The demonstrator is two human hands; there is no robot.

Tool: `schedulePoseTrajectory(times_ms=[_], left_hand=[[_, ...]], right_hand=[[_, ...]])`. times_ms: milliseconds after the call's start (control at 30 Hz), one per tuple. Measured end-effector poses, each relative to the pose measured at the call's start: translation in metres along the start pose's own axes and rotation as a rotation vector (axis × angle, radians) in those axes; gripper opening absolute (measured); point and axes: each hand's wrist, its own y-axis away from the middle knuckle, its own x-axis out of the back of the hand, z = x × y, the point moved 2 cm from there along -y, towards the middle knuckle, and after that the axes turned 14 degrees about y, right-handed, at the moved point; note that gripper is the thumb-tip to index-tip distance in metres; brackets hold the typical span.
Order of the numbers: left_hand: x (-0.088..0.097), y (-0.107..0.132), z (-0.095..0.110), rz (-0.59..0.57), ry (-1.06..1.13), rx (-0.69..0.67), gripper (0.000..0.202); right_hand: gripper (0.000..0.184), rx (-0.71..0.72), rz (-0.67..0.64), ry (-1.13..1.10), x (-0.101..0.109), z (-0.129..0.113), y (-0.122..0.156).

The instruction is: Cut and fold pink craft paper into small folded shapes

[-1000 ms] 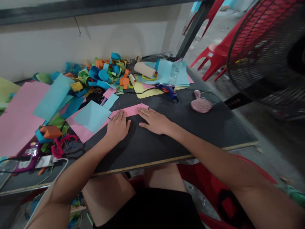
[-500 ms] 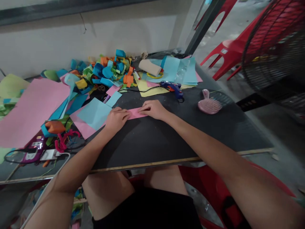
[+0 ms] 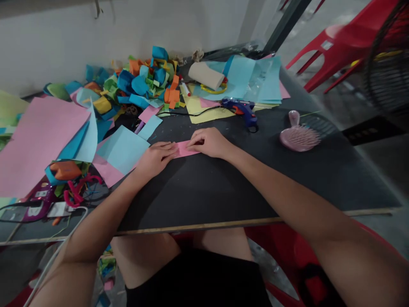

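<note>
A narrow strip of pink paper [image 3: 184, 149] lies on the dark table between my hands. My left hand [image 3: 155, 159] holds its left end down, fingers together and pressed on the paper. At the other end, the thumb and fingers of my right hand [image 3: 209, 143] pinch the strip. My fingertips cover both ends. Left of my left hand, a light blue sheet [image 3: 123, 147] rests over a pink sheet [image 3: 110, 174]. Just beyond it lies a small light blue paper strip [image 3: 150, 127].
A blue glue gun [image 3: 244, 111] with a black cord lies behind my right hand. Further right is a pink hairbrush [image 3: 299, 138]. A heap of folded coloured paper pieces [image 3: 140, 83] and a cardboard roll [image 3: 206, 76] sit at the back. A fan [image 3: 390, 64] stands at far right.
The camera view has shifted, so table things appear displaced. Both hands stay on the pink strip, with only slight finger movement; the right fingers look more curled.
</note>
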Motion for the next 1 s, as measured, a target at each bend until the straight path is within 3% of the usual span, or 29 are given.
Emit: schedulePoseTrajectory(times_ms=[300, 500, 633, 733, 800, 833, 900, 933, 1000], left_hand=[[0.027, -0.001, -0.021, -0.308, 0.122, -0.060, 0.038], [0.032, 0.001, -0.016, -0.385, -0.018, -0.087, 0.043], [0.030, 0.004, -0.009, -0.398, -0.176, -0.023, 0.042], [0.029, 0.006, -0.006, -0.397, -0.240, 0.012, 0.042], [0.027, 0.006, -0.006, -0.408, -0.242, 0.000, 0.042], [0.027, 0.006, -0.006, -0.404, -0.240, -0.004, 0.042], [0.025, 0.007, -0.007, -0.378, -0.248, 0.002, 0.042], [0.025, 0.007, -0.008, -0.367, -0.256, 0.010, 0.041], [0.024, 0.007, -0.008, -0.365, -0.274, 0.019, 0.042]], right_hand=[[0.011, 0.000, 0.069, 0.042, -0.002, -0.001, 0.005], [0.008, 0.004, 0.073, 0.079, -0.004, 0.001, 0.007], [0.008, -0.010, 0.066, 0.139, -0.001, 0.000, 0.007], [0.014, -0.071, 0.044, 0.321, -0.002, -0.027, 0.013], [0.029, -0.139, 0.100, 0.546, -0.008, -0.057, 0.021], [0.037, -0.125, 0.124, 0.597, -0.014, -0.073, 0.025], [0.051, 0.037, 0.104, 0.578, -0.033, -0.102, 0.033], [0.060, 0.086, 0.055, 0.552, -0.042, -0.109, 0.036], [0.072, 0.053, -0.024, 0.529, -0.054, -0.109, 0.040]])
